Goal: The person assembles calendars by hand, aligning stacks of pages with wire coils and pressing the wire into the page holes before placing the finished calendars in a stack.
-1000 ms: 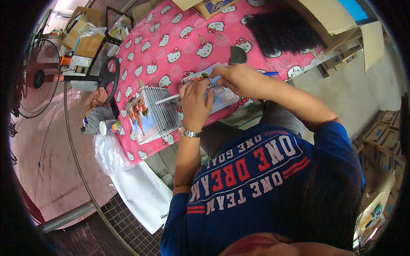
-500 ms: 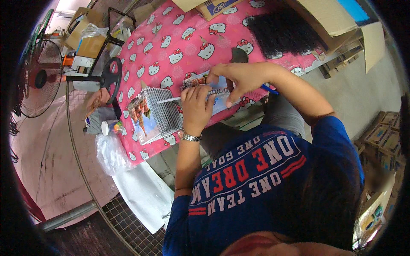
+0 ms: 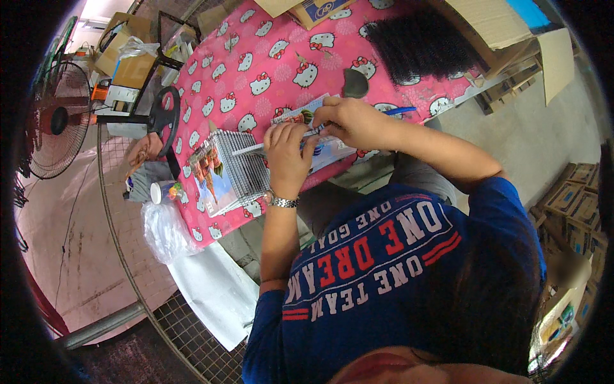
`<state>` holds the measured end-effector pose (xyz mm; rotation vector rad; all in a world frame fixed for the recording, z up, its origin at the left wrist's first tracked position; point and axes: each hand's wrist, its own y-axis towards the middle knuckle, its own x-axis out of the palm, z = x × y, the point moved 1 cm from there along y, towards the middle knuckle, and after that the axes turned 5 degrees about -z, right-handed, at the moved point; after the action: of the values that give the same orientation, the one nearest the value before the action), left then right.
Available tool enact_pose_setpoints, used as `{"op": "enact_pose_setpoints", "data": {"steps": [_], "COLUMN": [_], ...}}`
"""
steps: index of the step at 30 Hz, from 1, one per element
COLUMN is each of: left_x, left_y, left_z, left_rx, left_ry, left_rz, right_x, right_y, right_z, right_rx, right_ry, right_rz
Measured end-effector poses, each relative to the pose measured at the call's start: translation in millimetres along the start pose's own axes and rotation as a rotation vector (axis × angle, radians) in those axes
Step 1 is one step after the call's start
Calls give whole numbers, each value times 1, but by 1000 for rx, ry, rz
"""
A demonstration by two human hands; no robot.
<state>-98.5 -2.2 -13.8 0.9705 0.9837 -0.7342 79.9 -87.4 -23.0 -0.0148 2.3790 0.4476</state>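
Observation:
A thin booklet [image 3: 332, 151] with a colourful picture cover lies on the table under both hands. Across it runs a slim white rod [image 3: 248, 151], its far left end sticking out past my fingers. My left hand [image 3: 286, 153] is closed over the rod, fingers curled. To its right, my right hand [image 3: 348, 123] has thumb and fingers pinched at the rod's other end, where a short piece of dark spiral coil [image 3: 320, 128] shows; fingers partly hide it. Left of my hands stands a stack of spiral-bound booklets [image 3: 240, 169], the top cover facing left.
Pink cartoon-print cloth [image 3: 256, 64] covers the table. A dark half-round piece [image 3: 355, 83] and a blue pen-like tool [image 3: 400, 111] lie near my right hand. Beyond are a heap of black coils [image 3: 416, 48] and cardboard boxes. A fan [image 3: 61, 120] and paper cup [image 3: 157, 192] are left.
My right hand has drawn in toward my left, its spread fingers closing into a pinch on the coil. The dark half-round piece and the blue tool are now more exposed.

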Motion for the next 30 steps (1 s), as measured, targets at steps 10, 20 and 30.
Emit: {"op": "enact_pose_setpoints", "data": {"steps": [10,20,30], "left_x": [0,2,10], "left_y": [-1,-6,-24], "left_z": [8,1,3], "left_rx": [-11,24,-359], "left_ry": [3,8,169], "left_rz": [14,-24,59], "right_x": [-17,-18,-1], "right_y": [-1,29,5], "right_z": [-17,36,146], "right_rx": [86,438,257], "right_ry": [-40,357,-461], "right_rz": [-45,-298,-460]}}
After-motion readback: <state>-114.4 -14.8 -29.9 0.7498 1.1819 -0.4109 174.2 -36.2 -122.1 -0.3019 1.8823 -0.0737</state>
